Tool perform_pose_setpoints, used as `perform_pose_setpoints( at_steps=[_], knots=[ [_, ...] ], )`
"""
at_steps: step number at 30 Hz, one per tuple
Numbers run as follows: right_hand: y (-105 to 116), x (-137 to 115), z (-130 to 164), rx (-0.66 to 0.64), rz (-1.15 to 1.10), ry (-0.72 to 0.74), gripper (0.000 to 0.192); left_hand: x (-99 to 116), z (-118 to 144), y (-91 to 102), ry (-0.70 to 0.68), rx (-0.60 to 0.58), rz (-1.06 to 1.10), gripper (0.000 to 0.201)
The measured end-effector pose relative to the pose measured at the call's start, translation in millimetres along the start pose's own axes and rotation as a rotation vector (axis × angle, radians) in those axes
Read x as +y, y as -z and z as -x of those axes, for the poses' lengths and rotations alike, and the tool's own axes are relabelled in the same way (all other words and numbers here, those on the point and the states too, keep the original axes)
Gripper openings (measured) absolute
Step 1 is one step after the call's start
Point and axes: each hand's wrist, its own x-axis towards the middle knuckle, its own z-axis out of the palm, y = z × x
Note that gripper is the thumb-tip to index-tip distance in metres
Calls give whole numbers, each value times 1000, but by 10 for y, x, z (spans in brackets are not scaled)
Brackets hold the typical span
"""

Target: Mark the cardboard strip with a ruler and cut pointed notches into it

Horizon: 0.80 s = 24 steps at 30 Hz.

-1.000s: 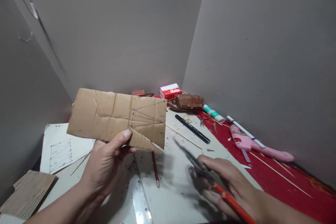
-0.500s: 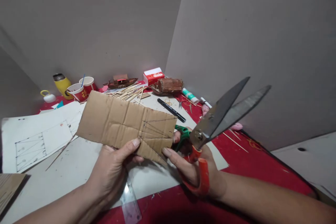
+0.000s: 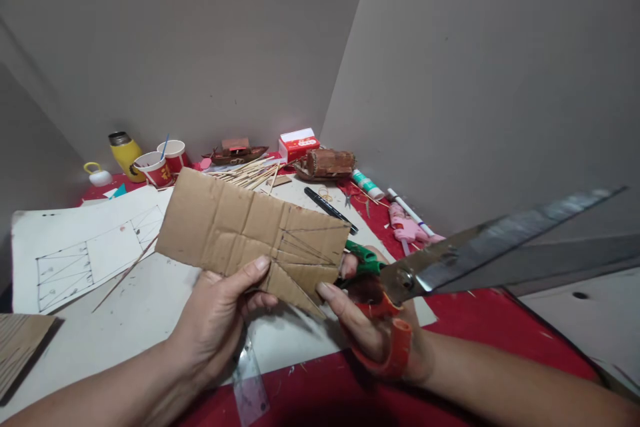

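Head view: L hand (image 3: 213, 313) is grasping the cardboard (image 3: 240, 227) at its lower edge, thumb lying on the front, fingers curling behind. R hand (image 3: 367, 327) is pinching the lower R corner w/ thumb & fingertip, also carrying the scissors (image 3: 407, 280), whose orange & green handles are sitting about the hand; blades are spreading apart, pointing R, away from the card.

Card's hovering tilted above the white board (image 3: 145, 340), top edge running near the black marker (image 3: 330, 210). Bare board is showing btwn L forearm & the drawn-on paper (image 3: 107, 240); red cloth (image 3: 310, 390) is lying nearest the body, clear ruler (image 3: 250, 387) crossing onto it.

Card's looking brown, creased, roughly rectangular, w/ dark pen lines fanning out & a slanting slit making a pointed flap at lower R.
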Motion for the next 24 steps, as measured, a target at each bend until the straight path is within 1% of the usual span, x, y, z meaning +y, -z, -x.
perform_pose_setpoints(
  at_steps=[3, 7, 10, 13, 16, 20, 24],
  knots=[
    [-27, 84, 37, -29, -178, -96, 22, 36, -19, 14, 10, -21, 41, 33],
    [-61, 158, 64, -38, -266, -167, 22, 92, -41, 34, -28, -44, 64, 27],
    [-70, 136, 38, -106, -339, -233, 26, 100, -26, 36, -34, -65, 41, 26],
    [-80, 52, -27, -200, -410, -283, 25, 80, 1, 34, -17, -90, 16, 29],
    [-91, -40, -95, -283, -482, -286, 21, 61, 15, 35, -6, -133, -13, 33],
    [-90, -100, -128, -341, -565, -259, 25, 56, 9, 39, 7, -156, -23, 36],
    [-80, -74, -98, -381, -508, -294, 27, 55, 6, 48, 20, -161, -16, 36]
  ],
)
